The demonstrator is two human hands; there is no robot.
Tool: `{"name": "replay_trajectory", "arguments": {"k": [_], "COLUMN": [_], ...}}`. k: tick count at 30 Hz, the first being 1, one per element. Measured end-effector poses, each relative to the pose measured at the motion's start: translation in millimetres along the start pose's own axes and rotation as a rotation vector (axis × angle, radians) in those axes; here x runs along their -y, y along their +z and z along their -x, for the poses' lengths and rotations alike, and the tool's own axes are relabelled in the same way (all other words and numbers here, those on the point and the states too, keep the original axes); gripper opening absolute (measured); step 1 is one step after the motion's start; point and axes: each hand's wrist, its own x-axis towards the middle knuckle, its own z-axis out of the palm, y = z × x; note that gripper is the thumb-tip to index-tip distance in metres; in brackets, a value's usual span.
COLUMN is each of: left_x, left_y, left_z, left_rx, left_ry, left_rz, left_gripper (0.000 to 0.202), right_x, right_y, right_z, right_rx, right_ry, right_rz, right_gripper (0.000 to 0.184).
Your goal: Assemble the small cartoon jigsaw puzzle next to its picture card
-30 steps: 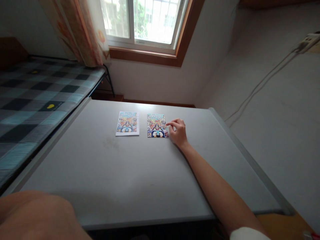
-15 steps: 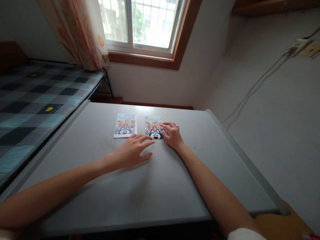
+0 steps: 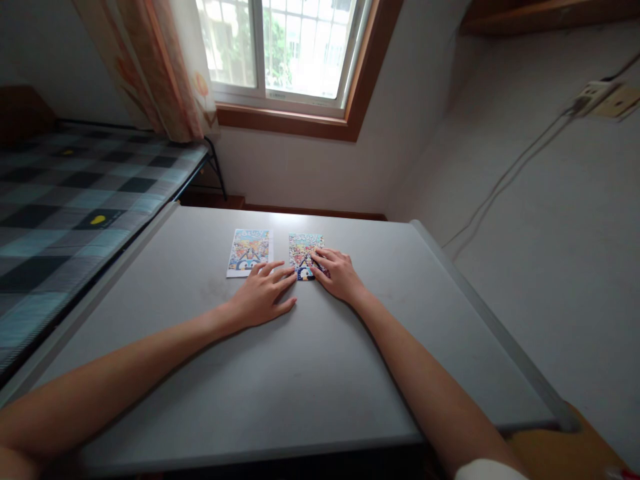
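Note:
Two small colourful picture cards lie side by side at the far middle of a grey table [image 3: 320, 373]. The left card [image 3: 247, 248] has a white border; the right card [image 3: 303, 248] is densely patterned. My left hand [image 3: 263, 298] lies flat with fingers spread, its fingertips at the lower edges of both cards. My right hand [image 3: 337, 272] rests on the right card's lower right part, fingers stretched over it. Neither hand holds anything lifted.
A bed with a checked blue and black cover [image 3: 65, 200] runs along the table's left side. A window [image 3: 275, 47] with a curtain [image 3: 155, 67] is behind the table. A wall with a white cable [image 3: 505, 180] stands close on the right.
My left arm came up from the near edge and its hand reached the cards. My right hand slid from beside the right card onto it.

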Motion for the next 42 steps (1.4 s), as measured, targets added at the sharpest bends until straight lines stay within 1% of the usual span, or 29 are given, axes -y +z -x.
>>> {"name": "replay_trajectory", "arguments": {"k": [6,12,16,22,30,33,37,42], "left_x": [-0.4,-0.5,0.2,-0.6,0.1,-1.1,-1.5,-0.3], "left_y": [0.0,1.6,3.0,2.4,3.5,2.8,2.1,2.4], "left_z": [0.7,0.0,-0.1,0.0,0.9,0.6,0.3,0.2], "left_rx": [-0.035,-0.040,-0.005,0.004,-0.037,-0.052,-0.006,0.032], "left_ry": [-0.001,-0.040,-0.052,-0.042,-0.063,-0.073,-0.071,-0.061], "left_rz": [0.016,-0.027,-0.026,-0.009,0.010,0.017,0.015,0.013], "left_gripper": [0.035,0.044,0.044,0.045,0.042,0.048,0.054,0.054], "right_x": [-3.2,-6.0,-4.8,-5.4,-6.1,-6.0,-5.4,-5.1], "right_y": [4.0,6.8,5.6,6.1,6.4,5.3,4.1,4.4], "right_z": [-0.3,-0.8,-0.6,-0.3,-0.1,-0.3,-0.3,0.2], "right_rx": [-0.070,-0.063,-0.053,-0.045,-0.079,-0.107,-0.108,-0.048], "right_ry": [0.029,0.065,0.071,0.076,0.075,0.082,0.058,0.054], "right_rz": [-0.061,-0.038,-0.017,-0.029,-0.080,-0.107,-0.081,-0.024], "right_gripper": [0.033,0.031,0.031,0.030,0.026,0.025,0.030,0.032]}}
